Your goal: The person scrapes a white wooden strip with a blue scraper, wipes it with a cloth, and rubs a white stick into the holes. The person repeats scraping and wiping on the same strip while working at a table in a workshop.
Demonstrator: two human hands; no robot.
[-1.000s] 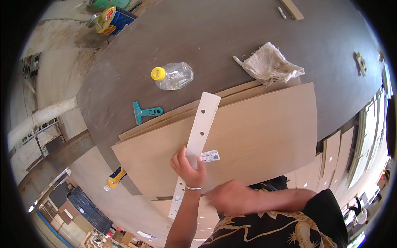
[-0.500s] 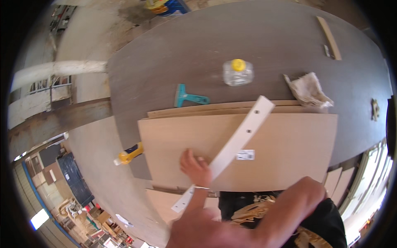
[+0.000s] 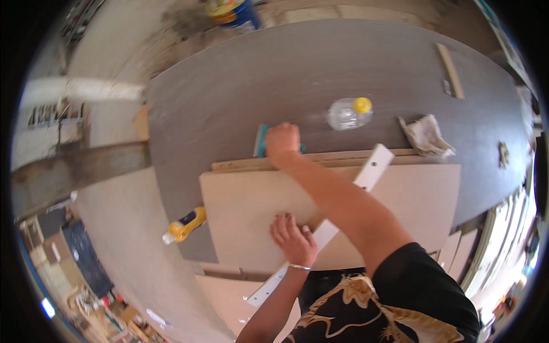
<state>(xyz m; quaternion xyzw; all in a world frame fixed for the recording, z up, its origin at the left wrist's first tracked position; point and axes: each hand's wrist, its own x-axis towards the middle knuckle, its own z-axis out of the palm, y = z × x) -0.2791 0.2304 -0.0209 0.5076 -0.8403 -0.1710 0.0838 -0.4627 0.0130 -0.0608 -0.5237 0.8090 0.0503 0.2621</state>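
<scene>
My right hand (image 3: 283, 144) is closed over the handle of a teal T-shaped scraper (image 3: 261, 140), which lies on the grey table beyond the boards. Most of the handle is hidden under the fingers. My left hand (image 3: 294, 240) rests on a light brown flat board (image 3: 246, 200), fingers spread and the thumb beside a white strip (image 3: 374, 166). That strip has dark holes and lies slantwise across the board; my right forearm crosses over its middle. Its near end juts past the board's near edge. More boards lie stacked underneath.
On the grey table (image 3: 229, 86) are a clear bottle with a yellow cap (image 3: 350, 114), a crumpled cloth (image 3: 427, 136) and a narrow wooden strip (image 3: 450, 70). A yellow bottle (image 3: 185, 226) lies near the left edge. A blue bucket (image 3: 234, 12) stands beyond the far edge.
My right arm has reached forward across the board, and its hand has closed on the scraper. My left hand stays on the board beside the white strip. The view has shifted slightly.
</scene>
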